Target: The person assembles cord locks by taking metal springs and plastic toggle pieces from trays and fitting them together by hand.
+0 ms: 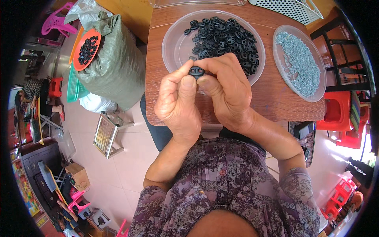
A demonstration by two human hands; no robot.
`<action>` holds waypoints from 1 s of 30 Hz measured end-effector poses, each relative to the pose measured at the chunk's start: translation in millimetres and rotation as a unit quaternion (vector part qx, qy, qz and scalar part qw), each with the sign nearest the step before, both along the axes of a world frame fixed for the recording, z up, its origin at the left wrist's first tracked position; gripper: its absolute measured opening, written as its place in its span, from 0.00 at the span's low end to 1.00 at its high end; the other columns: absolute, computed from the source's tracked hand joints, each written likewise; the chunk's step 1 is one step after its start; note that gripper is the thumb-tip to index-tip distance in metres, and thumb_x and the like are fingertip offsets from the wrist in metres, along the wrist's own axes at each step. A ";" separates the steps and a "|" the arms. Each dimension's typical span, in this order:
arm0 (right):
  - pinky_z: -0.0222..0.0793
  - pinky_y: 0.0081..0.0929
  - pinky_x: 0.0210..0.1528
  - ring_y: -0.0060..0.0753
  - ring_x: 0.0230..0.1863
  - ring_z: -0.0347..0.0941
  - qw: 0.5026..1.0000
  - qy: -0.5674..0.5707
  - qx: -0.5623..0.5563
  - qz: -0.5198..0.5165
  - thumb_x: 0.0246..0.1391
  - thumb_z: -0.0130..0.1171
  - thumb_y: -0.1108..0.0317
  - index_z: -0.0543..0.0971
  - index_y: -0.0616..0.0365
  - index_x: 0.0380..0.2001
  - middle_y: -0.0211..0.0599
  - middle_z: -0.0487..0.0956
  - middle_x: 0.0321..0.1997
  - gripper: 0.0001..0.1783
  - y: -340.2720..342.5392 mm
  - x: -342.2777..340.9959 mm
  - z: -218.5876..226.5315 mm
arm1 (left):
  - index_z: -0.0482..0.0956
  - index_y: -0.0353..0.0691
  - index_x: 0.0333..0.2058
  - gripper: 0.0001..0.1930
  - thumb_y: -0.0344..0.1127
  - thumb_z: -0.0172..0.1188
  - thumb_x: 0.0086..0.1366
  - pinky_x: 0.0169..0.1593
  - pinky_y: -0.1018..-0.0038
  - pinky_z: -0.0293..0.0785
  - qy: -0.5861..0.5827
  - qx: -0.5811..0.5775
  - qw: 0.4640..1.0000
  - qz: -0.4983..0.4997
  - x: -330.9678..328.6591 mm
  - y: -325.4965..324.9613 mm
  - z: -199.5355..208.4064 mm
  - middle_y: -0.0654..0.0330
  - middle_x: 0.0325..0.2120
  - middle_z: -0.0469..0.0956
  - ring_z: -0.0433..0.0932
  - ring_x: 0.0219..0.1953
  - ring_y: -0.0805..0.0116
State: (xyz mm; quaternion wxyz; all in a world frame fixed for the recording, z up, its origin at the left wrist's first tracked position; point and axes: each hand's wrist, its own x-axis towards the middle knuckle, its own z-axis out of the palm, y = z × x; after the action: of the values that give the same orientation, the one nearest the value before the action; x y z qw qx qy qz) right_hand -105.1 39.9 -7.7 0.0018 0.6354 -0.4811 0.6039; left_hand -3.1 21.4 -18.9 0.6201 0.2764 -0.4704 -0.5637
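Black piece (196, 71) (two-holed) is pinched by both hands (231, 89).

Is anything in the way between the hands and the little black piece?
Nothing visible is: the left hand and right hand both pinch the black piece. The bowl shows behind them, not between.

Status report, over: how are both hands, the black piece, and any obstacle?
Left hand and right hand: grip closed on small black piece. Two holes showing; seen against near side of clear tub. Nothing seen covering its face.
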 end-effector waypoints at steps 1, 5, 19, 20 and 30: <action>0.65 0.33 0.31 0.44 0.31 0.67 1.000 -0.006 0.011 0.004 0.39 0.58 0.80 0.74 0.64 0.35 0.43 0.73 0.31 0.15 0.8 1.0 0.6 | 0.70 0.28 0.45 0.14 0.31 0.53 0.64 0.41 0.77 0.73 -0.001 0.000 1.000 0.000 0.7 0.5 -0.2 0.56 0.34 0.75 0.74 0.34 0.73; 0.65 0.33 0.32 0.44 0.31 0.67 1.000 -0.022 0.005 -0.004 0.40 0.57 0.80 0.73 0.64 0.36 0.43 0.73 0.32 0.15 1.4 6.9 -2.1 | 0.70 0.29 0.44 0.13 0.32 0.53 0.64 0.38 0.78 0.73 0.000 -0.011 1.000 0.013 -1.4 2.6 -2.1 0.58 0.32 0.75 0.73 0.32 0.75; 0.60 0.36 0.30 0.41 0.29 0.66 0.999 0.027 -0.042 -0.002 0.34 0.58 0.74 0.70 0.59 0.21 0.37 0.71 0.30 0.08 -3.3 -1.4 4.0 | 0.73 0.31 0.40 0.07 0.25 0.49 0.65 0.39 0.84 0.67 -0.062 -0.029 0.997 0.046 -8.3 2.6 -7.4 0.65 0.32 0.71 0.68 0.33 0.82; 0.59 0.37 0.31 0.41 0.29 0.67 0.999 0.020 -0.035 -0.001 0.33 0.59 0.74 0.70 0.59 0.22 0.37 0.71 0.31 0.09 -1.8 -2.6 1.8 | 0.73 0.31 0.39 0.07 0.26 0.49 0.65 0.40 0.84 0.67 -0.070 -0.025 0.996 0.041 -7.7 3.7 -9.4 0.65 0.32 0.71 0.68 0.34 0.82; 0.63 0.35 0.35 0.45 0.30 0.66 0.994 -0.056 0.086 -0.024 0.45 0.54 0.78 0.74 0.63 0.32 0.42 0.72 0.29 0.08 1.5 -35.3 9.3 | 0.74 0.29 0.44 0.12 0.27 0.51 0.64 0.33 0.82 0.69 -0.192 -0.038 0.980 -0.040 -25.6 -10.7 26.6 0.63 0.30 0.75 0.69 0.29 0.80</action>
State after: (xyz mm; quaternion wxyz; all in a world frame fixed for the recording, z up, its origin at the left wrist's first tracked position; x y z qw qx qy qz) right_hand -140.4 41.5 1.6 -0.0652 0.5866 -0.5460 0.5946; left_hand -28.7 10.7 7.7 0.5052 0.3366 -0.6128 -0.5059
